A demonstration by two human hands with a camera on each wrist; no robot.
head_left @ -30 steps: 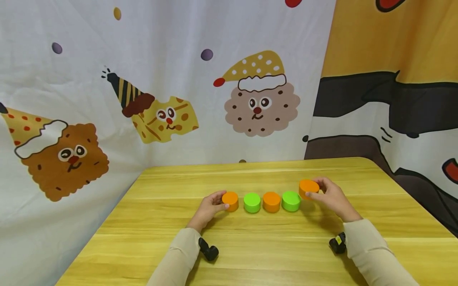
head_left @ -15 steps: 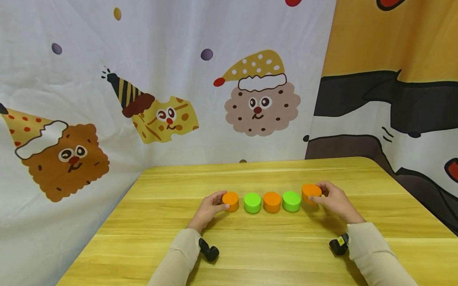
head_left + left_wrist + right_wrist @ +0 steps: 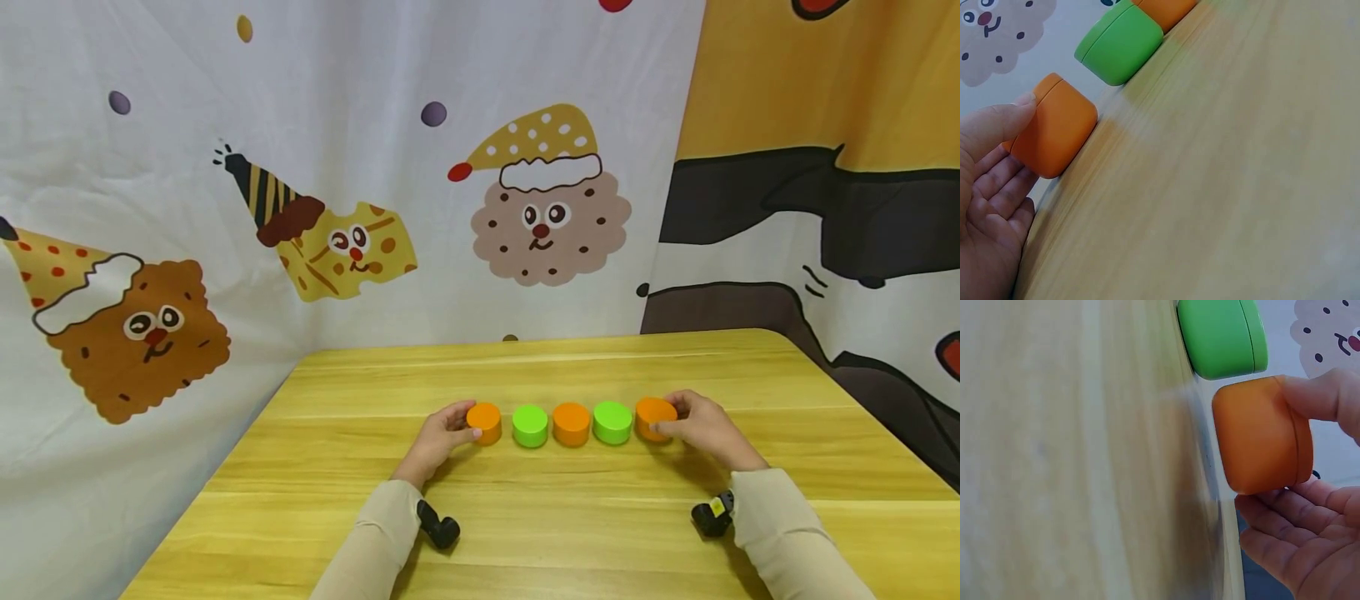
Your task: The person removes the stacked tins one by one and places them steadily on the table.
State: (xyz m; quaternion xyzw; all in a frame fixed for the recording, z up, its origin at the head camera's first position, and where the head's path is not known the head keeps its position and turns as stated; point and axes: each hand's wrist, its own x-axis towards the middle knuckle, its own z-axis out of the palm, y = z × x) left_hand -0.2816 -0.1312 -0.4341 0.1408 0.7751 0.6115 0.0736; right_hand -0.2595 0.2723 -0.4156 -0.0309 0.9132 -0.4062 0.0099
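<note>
Five small round lidded containers stand in a row, orange and green by turns. At the row's left end, my left hand (image 3: 442, 437) pinches an orange container (image 3: 1060, 128) between thumb and fingers; it rests on the table. My right hand (image 3: 705, 425) grips the orange container (image 3: 1260, 437) at the right end by its lid, thumb on the near side. Whether its base touches the wood or hovers just over it, I cannot tell. Between the hands sit a green container (image 3: 530, 426), an orange container (image 3: 572, 424) and another green container (image 3: 612, 422).
A wooden table (image 3: 555, 525) lies beneath everything, with bare wood in front of the row. Behind it hangs a white curtain (image 3: 360, 100) printed with cartoon biscuits and cheese. Each wrist carries a small black camera (image 3: 438, 525).
My right hand has lowered its orange container and brought it slightly to the right, level with the row beside the green one. My left hand and the other containers have stayed put.
</note>
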